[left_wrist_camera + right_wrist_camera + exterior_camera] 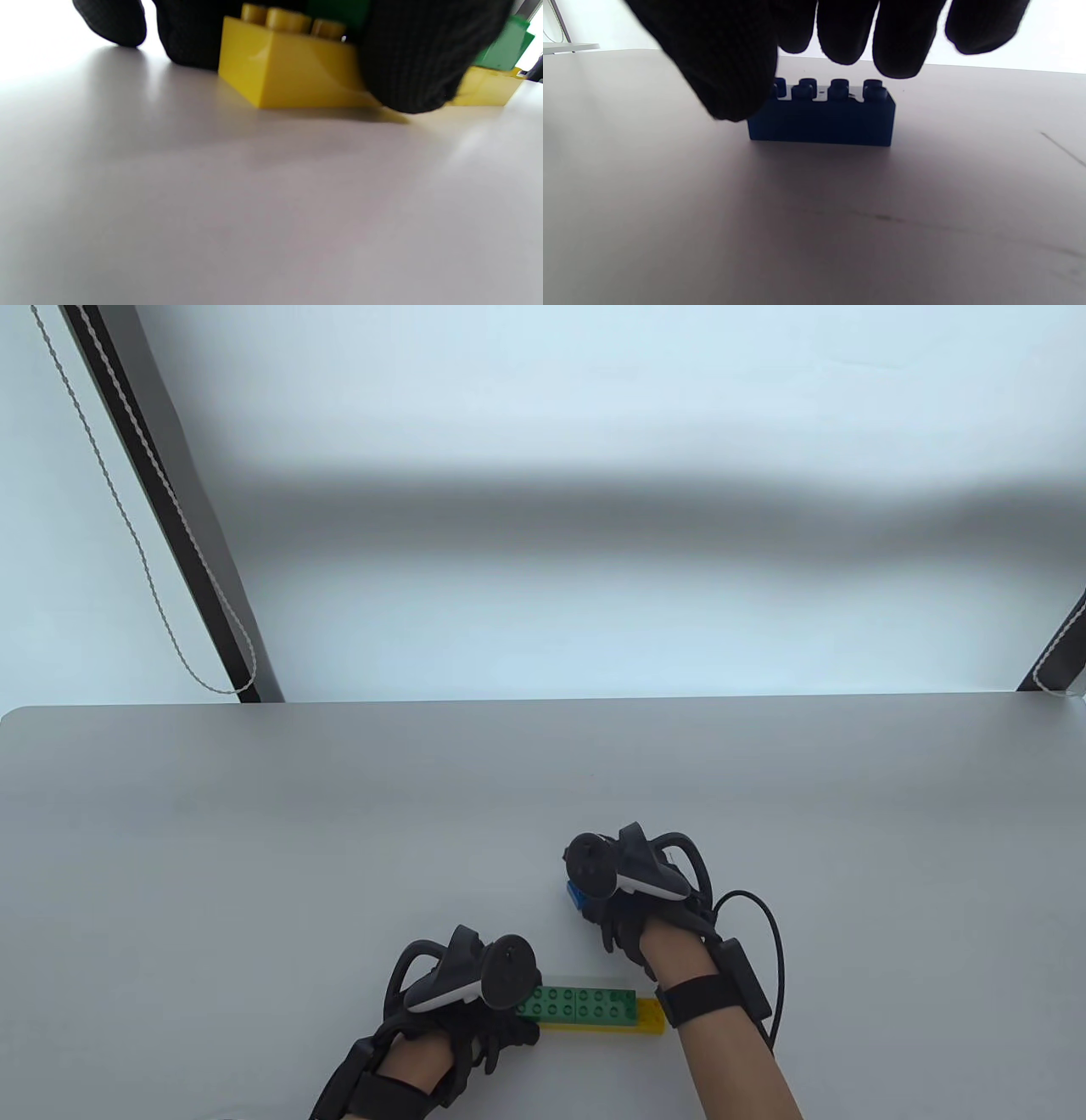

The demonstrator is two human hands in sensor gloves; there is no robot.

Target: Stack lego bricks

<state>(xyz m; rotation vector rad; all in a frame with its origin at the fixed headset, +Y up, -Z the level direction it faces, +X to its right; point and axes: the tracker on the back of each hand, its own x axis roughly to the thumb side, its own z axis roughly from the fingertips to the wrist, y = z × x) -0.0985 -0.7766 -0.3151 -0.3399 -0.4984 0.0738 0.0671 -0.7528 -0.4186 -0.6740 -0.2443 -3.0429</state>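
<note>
A long yellow brick (649,1016) lies on the table with a green brick (581,1003) pressed on top of it. My left hand (507,1033) grips the yellow brick's left end. In the left wrist view the thumb (413,59) is in front of the yellow brick (288,72) and other fingers are behind it. The green brick (505,46) shows at the far end. A blue brick (823,116) stands alone on the table. My right hand (814,84) hovers over it with fingers spread, the thumb (725,63) by its left end. In the table view the right hand (594,912) covers most of the blue brick (575,893).
The grey table (254,831) reaches back to its far edge. Behind it is a pale wall with a dark frame and a hanging bead cord (148,560) at the left. A cable (768,925) loops from the right wrist.
</note>
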